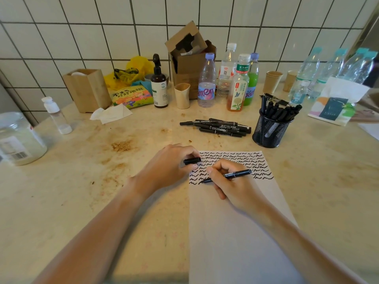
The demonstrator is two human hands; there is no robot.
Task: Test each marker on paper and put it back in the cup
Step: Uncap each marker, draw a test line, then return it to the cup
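On white paper sheet (235,222) with black squiggles: right hand (231,181) gripping uncapped black marker (227,175), tip touching; left hand (170,165) pinching black cap (191,160). Beyond, black mesh cup (270,132) of markers.

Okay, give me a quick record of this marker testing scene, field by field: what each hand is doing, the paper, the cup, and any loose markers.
right hand: right hand grips a black marker, tip down on the paper
left hand: left hand pinches the marker cap at the paper's left edge
paper: white paper, upper part filled with rows of black squiggles
cup: black mesh cup, upright, holding many black markers
loose markers: pile of black markers lying on the counter left of the cup
surface: stained beige counter
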